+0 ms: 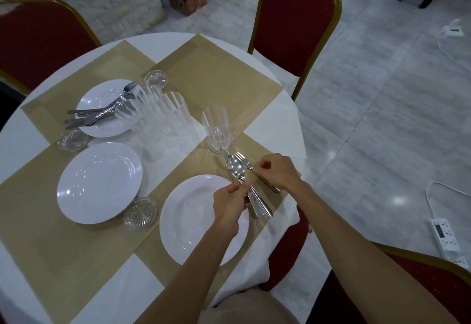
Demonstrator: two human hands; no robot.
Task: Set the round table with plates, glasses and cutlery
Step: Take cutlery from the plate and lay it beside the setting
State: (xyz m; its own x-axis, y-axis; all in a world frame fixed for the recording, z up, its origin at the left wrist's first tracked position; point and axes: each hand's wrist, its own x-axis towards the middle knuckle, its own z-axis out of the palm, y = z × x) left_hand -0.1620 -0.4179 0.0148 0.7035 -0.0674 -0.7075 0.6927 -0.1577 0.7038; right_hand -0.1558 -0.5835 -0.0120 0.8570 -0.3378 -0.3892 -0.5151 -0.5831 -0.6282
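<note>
Cutlery [258, 207]: spoon [235, 166], fork [242, 160] and knife [224, 154], bunched on gold placemat [193, 168] just right of nearest white plate [198, 221], tips near ribbed glass [216, 130]. Left hand [229, 202]: fingers pinching spoon handle, wrist above plate rim. Right hand [279, 172]: fingers curled, pinching fork handle, forearm reaching in from the right. Best done by drawing fork sideways, laying all 3 pieces parallel, clear of glass.

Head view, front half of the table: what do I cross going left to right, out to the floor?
Left plate → coaster → near plate → right hand pinching a fork → power strip on the floor. Left hand, holding cutlery, overlaps the near plate, so I left it out.
</note>
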